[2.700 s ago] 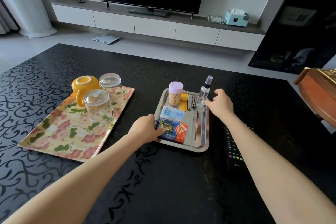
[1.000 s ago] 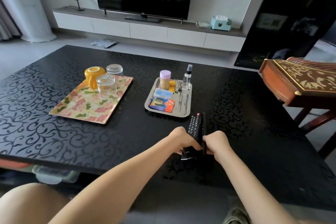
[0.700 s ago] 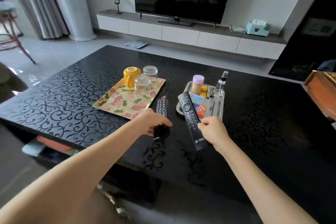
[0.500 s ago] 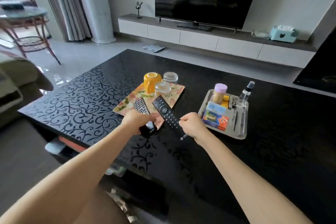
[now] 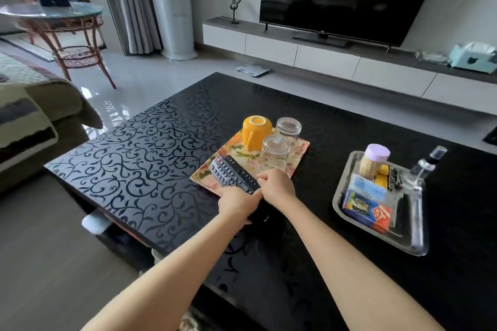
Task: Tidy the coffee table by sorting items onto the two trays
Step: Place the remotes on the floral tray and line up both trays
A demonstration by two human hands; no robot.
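Holding two black remotes (image 5: 231, 174) side by side over the near corner of the floral tray (image 5: 295, 150).
Gripping the near ends with the curled left hand (image 5: 238, 205); pinching the right side with the right hand (image 5: 277, 187). Touching the tray or just above it: cannot tell. Yellow mug (image 5: 255, 130) and clear glasses (image 5: 277, 148) at its far end; steel tray (image 5: 414, 223) toward the coffee table's (image 5: 150, 148) right edge.
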